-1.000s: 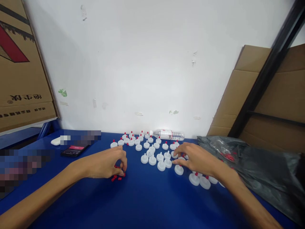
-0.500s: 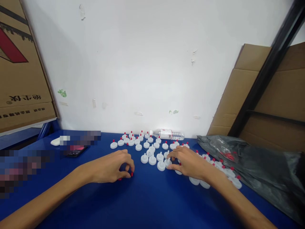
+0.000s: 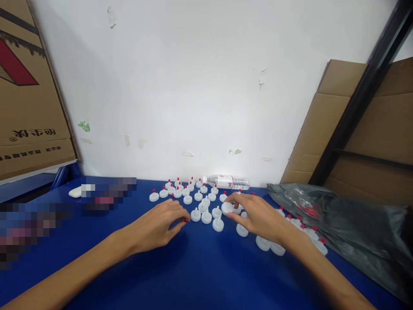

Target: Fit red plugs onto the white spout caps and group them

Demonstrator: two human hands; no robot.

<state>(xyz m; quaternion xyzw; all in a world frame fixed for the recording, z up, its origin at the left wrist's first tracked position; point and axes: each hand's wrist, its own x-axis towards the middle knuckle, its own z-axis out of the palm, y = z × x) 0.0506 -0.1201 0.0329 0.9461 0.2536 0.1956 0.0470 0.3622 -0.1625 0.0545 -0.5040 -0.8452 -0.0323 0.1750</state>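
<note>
Between the curled fingers of my left hand (image 3: 164,224) a small red tip cap (image 3: 185,219) shows, mostly hidden by the fingertips. My right hand (image 3: 253,213) grips a white nozzle cap (image 3: 227,208) by its edges, its round base tilted toward me. Just left of it, several white nozzle caps (image 3: 206,216) with bare spouts stand on the blue table. Farther back, many more white caps (image 3: 154,196) carry red tips. Some white caps (image 3: 242,230) lie under and beside my right hand, partly covered by it.
A clear plastic bottle (image 3: 226,181) lies against the wall. To the right, a dark grey plastic bag (image 3: 355,232) holds a small clear bag of red pieces (image 3: 308,210). A white object (image 3: 76,192) is at the left, near blurred patches. Cardboard (image 3: 32,99) stands at the left edge.
My right hand has lifted a white nozzle cap from the table and tilted it. My left hand has moved right and slightly up with a red tip cap between its fingers.
</note>
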